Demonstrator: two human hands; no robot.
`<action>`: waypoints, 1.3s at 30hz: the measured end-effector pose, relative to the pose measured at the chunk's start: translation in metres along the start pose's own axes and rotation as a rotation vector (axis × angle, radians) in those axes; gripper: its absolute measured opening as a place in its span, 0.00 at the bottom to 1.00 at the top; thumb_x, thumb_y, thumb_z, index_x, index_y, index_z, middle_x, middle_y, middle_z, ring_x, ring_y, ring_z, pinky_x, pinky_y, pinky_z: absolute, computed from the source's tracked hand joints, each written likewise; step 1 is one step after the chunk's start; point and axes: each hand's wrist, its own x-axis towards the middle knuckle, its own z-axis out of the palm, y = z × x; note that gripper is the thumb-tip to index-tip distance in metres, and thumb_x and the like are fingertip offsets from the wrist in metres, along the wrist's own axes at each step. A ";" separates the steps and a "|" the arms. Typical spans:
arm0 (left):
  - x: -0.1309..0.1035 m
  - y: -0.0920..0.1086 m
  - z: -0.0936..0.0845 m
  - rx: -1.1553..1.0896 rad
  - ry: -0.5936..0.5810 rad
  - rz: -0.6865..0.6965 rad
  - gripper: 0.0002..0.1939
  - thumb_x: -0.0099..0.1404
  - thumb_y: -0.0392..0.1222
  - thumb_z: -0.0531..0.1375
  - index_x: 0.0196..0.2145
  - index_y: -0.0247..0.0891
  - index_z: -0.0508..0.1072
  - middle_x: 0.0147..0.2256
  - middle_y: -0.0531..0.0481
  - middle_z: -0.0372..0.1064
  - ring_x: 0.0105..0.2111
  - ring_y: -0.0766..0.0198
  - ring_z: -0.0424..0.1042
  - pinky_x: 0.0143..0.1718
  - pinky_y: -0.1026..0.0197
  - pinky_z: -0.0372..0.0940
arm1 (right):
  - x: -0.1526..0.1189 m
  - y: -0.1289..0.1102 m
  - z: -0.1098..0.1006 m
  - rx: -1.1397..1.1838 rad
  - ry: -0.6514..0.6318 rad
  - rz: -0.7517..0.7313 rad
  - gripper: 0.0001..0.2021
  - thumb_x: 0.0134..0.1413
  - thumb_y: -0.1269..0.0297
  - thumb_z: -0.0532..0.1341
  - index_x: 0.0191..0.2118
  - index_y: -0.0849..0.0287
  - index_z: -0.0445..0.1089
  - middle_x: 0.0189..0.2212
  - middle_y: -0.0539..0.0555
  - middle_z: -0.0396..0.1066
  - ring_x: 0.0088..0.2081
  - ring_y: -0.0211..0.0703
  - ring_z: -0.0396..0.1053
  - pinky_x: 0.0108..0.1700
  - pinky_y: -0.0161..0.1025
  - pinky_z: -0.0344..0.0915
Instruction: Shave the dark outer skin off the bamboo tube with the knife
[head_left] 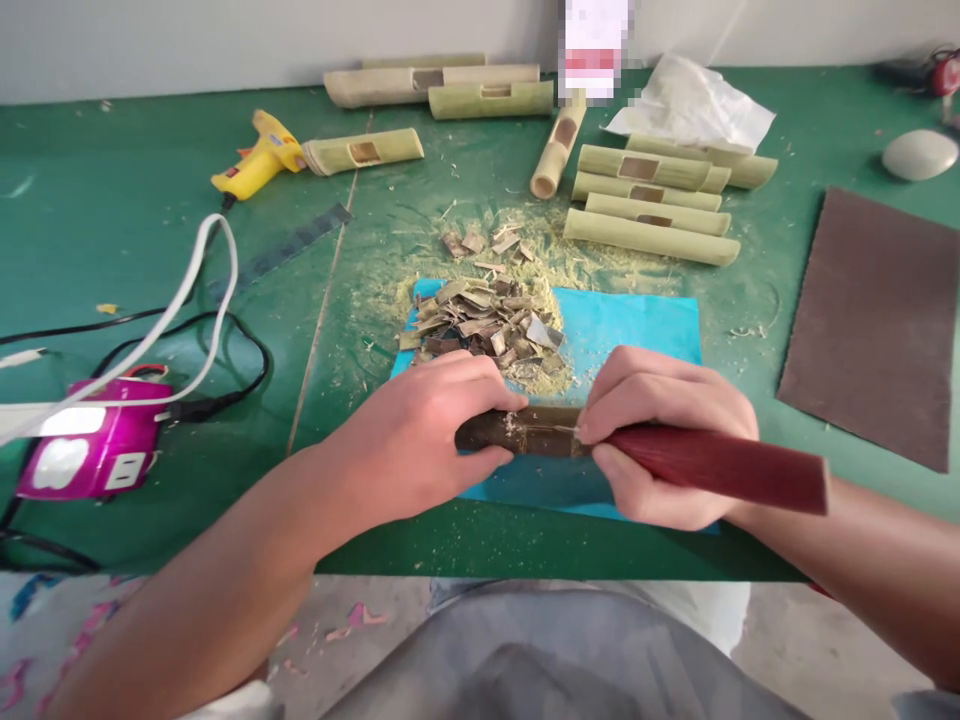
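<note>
L hand (420, 430) has its thumb and fingers closed round the near-side end of a dark bamboo tube (551, 442), which lies crosswise in front of the person, over the blue sheet (630, 320) — can't tell if it's touching the sheet or held just above. R hand (675, 400) is wrapped round a red-handled carving tool (720, 465), handle end sticking out to the right; its thin metal tip, mostly hidden by the fingers, is at the tube's upper face, w/ R fingertips right by the tube's other end. Pale crumbs on the tube near L thumb. Just beyond: a heap of bamboo chips (480, 320) on the sheet's left part, w/ sawdust (592, 262) spread past it on the green table (135, 180). Behind that, to the right, a group of notched bamboo tubes (652, 235), partly under a crumpled white bag (690, 100); more cut tubes (491, 100) along the back. Left side: yellow glue gun (259, 160) next to a single notched tube (397, 146), a ruler (292, 245), white cable (199, 260) & magenta power block (82, 460). Far right — a brown abrasive-looking sheet (877, 330), flat.
</note>
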 end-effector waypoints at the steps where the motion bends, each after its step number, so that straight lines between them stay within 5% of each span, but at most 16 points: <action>1: 0.000 0.000 0.000 -0.001 0.000 0.003 0.11 0.64 0.34 0.65 0.45 0.37 0.77 0.41 0.47 0.74 0.44 0.55 0.73 0.44 0.55 0.67 | -0.001 0.000 -0.001 0.001 0.023 0.005 0.07 0.50 0.74 0.61 0.33 0.54 0.71 0.26 0.49 0.72 0.28 0.38 0.71 0.30 0.36 0.71; 6: -0.001 -0.002 0.001 0.003 0.007 0.009 0.12 0.64 0.35 0.65 0.47 0.38 0.77 0.42 0.47 0.74 0.45 0.55 0.74 0.45 0.55 0.68 | -0.003 0.002 -0.008 0.028 0.092 0.020 0.09 0.51 0.76 0.62 0.34 0.54 0.73 0.29 0.51 0.75 0.30 0.40 0.75 0.33 0.38 0.75; 14: 0.001 -0.001 0.002 -0.012 0.024 0.021 0.08 0.67 0.36 0.63 0.44 0.36 0.78 0.39 0.47 0.74 0.42 0.58 0.73 0.42 0.57 0.67 | 0.003 0.008 -0.006 0.187 -0.094 0.067 0.04 0.59 0.69 0.68 0.40 0.56 0.75 0.36 0.52 0.80 0.38 0.37 0.78 0.44 0.35 0.76; 39: 0.001 0.000 0.001 -0.008 0.008 -0.008 0.08 0.67 0.38 0.62 0.45 0.40 0.76 0.40 0.48 0.74 0.43 0.57 0.73 0.44 0.55 0.67 | 0.004 0.010 -0.004 0.179 -0.084 0.058 0.04 0.57 0.71 0.68 0.39 0.58 0.77 0.35 0.52 0.80 0.37 0.36 0.78 0.43 0.34 0.75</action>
